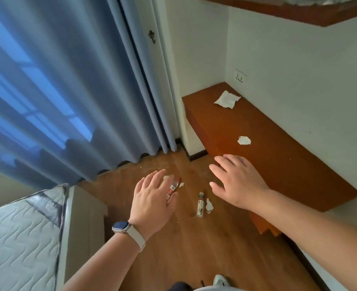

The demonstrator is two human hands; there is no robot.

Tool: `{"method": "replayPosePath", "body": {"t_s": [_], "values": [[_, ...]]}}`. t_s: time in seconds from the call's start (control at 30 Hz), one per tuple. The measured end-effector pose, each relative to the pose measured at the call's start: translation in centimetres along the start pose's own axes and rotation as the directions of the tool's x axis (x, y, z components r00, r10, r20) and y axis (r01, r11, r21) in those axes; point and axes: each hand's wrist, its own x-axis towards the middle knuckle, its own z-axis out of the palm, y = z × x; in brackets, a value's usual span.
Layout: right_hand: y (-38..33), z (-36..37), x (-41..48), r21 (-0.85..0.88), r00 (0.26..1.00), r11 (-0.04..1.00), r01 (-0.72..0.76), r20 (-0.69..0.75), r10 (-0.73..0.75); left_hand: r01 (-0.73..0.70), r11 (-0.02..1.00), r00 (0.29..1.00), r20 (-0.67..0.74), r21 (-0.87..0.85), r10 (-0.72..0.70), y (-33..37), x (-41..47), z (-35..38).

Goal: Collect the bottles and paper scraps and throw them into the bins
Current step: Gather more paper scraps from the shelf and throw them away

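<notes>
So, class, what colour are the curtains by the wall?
The curtains are plain blue, seen best in the head view.

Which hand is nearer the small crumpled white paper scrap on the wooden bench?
Right. The right hand is at the bench edge close to the scrap; left hand is over the floor.

Single head-worn wide-angle view, looking steeply down and forward, floor [183,248] well below

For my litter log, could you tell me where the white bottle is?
In the head view, the white bottle lies on the floor near centre, a paper scrap just right of it.
</notes>
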Motion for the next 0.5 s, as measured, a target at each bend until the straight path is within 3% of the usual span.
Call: {"method": "replayPosePath", "body": {"t_s": [0.13,0.5], "values": [[1.6,0.6,2.4,0.025,0.999,0.999,-0.032,0.019,0.031,0.003,1.000,1.000,0.019,-0.013,-0.003,-0.4,4.2,0.9],[3.9,3.5,10.5,-0.045,0.968,0.973,-0.226,0.098,0.230,-0.197,0.979,0.973,0.109,-0.060,0.203,-4.3,18.4,4.8]]}}
